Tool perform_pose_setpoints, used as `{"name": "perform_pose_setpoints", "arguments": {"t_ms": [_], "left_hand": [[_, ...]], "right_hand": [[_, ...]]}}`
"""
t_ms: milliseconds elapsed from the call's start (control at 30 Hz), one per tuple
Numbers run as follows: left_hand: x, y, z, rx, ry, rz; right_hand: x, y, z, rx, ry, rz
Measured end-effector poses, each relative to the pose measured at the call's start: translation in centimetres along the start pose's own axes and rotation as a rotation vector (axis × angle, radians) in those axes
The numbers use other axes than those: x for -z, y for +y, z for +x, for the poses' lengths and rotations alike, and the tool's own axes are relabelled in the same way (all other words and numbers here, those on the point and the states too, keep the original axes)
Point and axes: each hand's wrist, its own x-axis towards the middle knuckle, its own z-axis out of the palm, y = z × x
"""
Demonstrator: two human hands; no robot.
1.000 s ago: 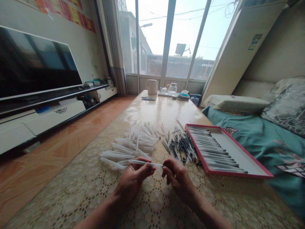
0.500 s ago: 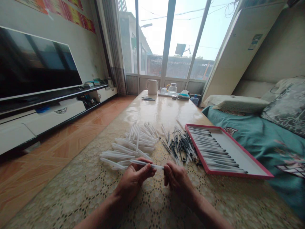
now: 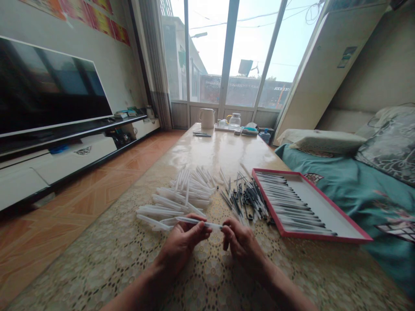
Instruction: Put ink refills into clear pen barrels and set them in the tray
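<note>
Between my two hands a slim, whitish translucent pen (image 3: 214,225) lies nearly level above the table. My left hand (image 3: 181,244) is closed around its left part, thumb on top. The fingertips of my right hand (image 3: 243,244) pinch its right end, where a small dark bit shows; the fingers hide the rest of that end. Just beyond my left hand is a heap of white pen barrels (image 3: 170,207). Past my right hand lies a pile of black caps and thin refills (image 3: 248,198). To the right, a pink-rimmed tray (image 3: 327,207) holds a row of pens with dark ends (image 3: 292,203).
A patterned cover lies over the long table (image 3: 207,276). At its far end stand a beige kettle (image 3: 206,118), a glass jug (image 3: 234,120) and a tissue pack (image 3: 249,130). A sofa with a teal cover (image 3: 324,168) runs along the right, a TV cabinet (image 3: 81,151) along the left.
My right fingers have shifted slightly at the pen's right end, and a dark bit shows there more clearly. My left hand has hardly moved.
</note>
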Motion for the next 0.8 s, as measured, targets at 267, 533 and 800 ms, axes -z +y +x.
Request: {"name": "perform_pose_setpoints", "arguments": {"t_ms": [267,533,800], "left_hand": [[-0.13,0.16,-0.16,0.006,-0.006,0.011],[0.02,0.04,-0.03,-0.006,0.004,0.007],[-0.03,0.09,-0.1,-0.005,0.002,0.015]], "right_hand": [[-0.11,0.06,0.06,0.004,-0.006,-0.047],[-0.24,0.34,0.02,-0.007,-0.006,-0.064],[-0.4,0.41,0.06,-0.005,0.018,-0.035]]}}
